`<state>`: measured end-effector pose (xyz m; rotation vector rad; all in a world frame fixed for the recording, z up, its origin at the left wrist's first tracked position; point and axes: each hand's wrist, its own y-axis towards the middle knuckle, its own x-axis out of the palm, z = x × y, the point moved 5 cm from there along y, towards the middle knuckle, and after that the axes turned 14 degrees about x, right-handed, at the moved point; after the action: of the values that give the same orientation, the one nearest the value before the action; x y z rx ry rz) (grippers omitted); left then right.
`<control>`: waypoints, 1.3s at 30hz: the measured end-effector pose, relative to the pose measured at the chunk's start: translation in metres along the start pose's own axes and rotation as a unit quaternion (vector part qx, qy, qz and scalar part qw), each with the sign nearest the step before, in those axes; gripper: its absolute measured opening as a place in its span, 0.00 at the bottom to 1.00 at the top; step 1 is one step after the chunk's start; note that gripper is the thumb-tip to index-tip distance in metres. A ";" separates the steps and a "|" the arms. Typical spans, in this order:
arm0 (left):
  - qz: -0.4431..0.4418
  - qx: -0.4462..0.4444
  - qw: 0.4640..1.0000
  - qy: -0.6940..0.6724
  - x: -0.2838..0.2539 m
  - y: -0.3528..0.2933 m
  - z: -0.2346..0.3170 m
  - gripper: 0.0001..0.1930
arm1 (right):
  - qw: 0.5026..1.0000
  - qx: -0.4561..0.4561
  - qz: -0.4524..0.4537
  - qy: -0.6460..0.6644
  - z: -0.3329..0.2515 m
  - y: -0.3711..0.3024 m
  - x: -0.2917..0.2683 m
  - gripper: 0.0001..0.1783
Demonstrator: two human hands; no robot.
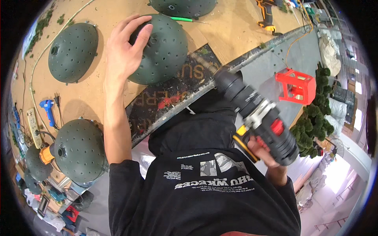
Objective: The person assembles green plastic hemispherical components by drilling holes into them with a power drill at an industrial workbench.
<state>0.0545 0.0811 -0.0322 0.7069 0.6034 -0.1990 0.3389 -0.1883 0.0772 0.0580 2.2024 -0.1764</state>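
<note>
My left hand (128, 49) grips a dark green plastic half-dome (167, 55) dotted with small holes, fingers curled over its top left with the thumb on its surface. The dome sits at the table's near edge. In my right hand (264, 151) is a black, grey and red power drill (262, 114), fingers wrapped round its handle. Its long bit (201, 61) points up and left toward the dome's right side; whether it touches the dome I cannot tell. A yellow-and-black battery part (246, 143) shows below the drill.
Other green domes stand around: one to the left (75, 51), one lower left (80, 151), one at the back (185, 6). A blue glue gun (48, 112) and power strip (34, 128) lie left. A yellow-black tool (267, 15) is at the back; a red plastic stool (297, 86) stands right.
</note>
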 end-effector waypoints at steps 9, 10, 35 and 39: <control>0.066 0.016 0.990 0.124 -0.024 -0.022 0.039 0.11 | 0.858 0.061 0.090 0.502 0.065 0.116 0.041 0.20; 0.058 0.001 0.990 0.127 -0.028 -0.026 0.042 0.11 | 0.853 0.045 0.113 0.507 0.061 0.137 0.045 0.21; 0.029 -0.070 0.981 0.181 -0.019 -0.020 0.052 0.12 | 0.833 -0.118 0.352 0.410 0.098 0.247 0.072 0.19; 0.002 -0.064 0.982 0.177 -0.028 -0.023 0.063 0.11 | 0.829 -0.124 0.334 0.432 0.098 0.246 0.074 0.20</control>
<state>0.0518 0.0219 0.0094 0.6230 0.9461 -0.0292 0.3994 0.0390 -0.0658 0.9069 2.9036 0.6585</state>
